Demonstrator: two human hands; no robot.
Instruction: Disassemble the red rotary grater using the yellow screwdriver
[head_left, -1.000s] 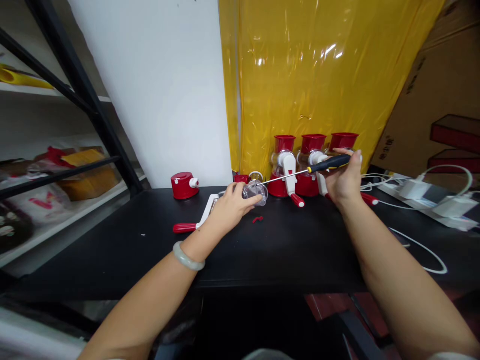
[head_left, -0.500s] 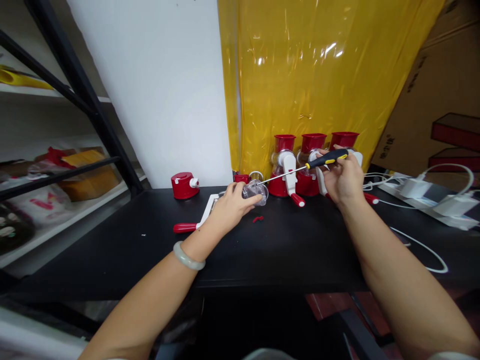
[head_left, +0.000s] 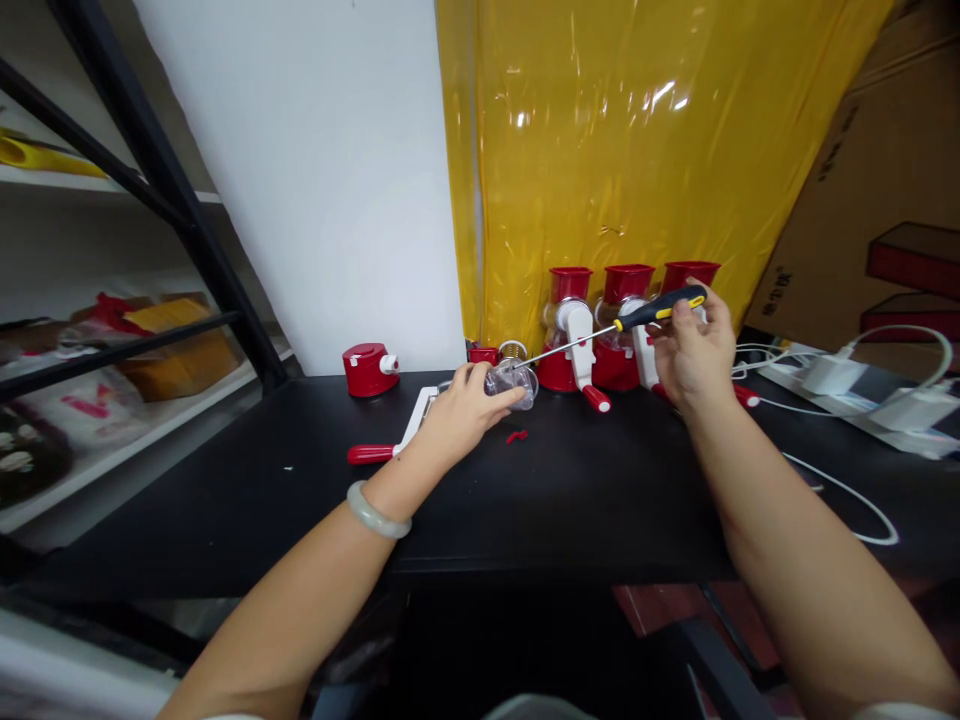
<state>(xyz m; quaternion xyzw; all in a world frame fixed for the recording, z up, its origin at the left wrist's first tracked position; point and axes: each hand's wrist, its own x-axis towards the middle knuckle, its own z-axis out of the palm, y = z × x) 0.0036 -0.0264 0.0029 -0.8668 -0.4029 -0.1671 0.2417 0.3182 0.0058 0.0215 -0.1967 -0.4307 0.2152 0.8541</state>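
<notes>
A: Where is the clear plastic part (head_left: 513, 381)?

B: In the left hand (head_left: 469, 410), just above the black tabletop (head_left: 585, 500) or touching it; which of the two cannot be told. The fingers curl over it, with the thumb along the near side, so much of it is covered.

A: And the right hand (head_left: 694, 350)?

B: Grasping a screwdriver (head_left: 637, 318) by its black-and-yellow handle, thumb and fingers about the rear end. The shaft slants down toward the left hand, and its tip meets the clear part. Whether the tip sits in a screw is too small to tell.

A: What lies close to the left hand?

B: Nearer the person, just below its fingertips, a small wavy red piece (head_left: 517, 437). Beyond the fingers stands a metal drum (head_left: 513, 352), with a red block (head_left: 482, 356) to its left. On the hand's outer side lies a white crank (head_left: 411, 430) with a red grip, and farther out that way a round red base (head_left: 365, 372) with a white knob.

A: Around the right hand?

B: Three red-topped rotary graters (head_left: 555, 372) stand in a row beyond the screwdriver, the farthest right partly behind that hand. To its right is a white power strip (head_left: 787, 385) with plugs.

A: Past both hands?

B: A yellow plastic curtain (head_left: 637, 150) behind the graters, and a white panel (head_left: 322, 200) beyond the left hand.
</notes>
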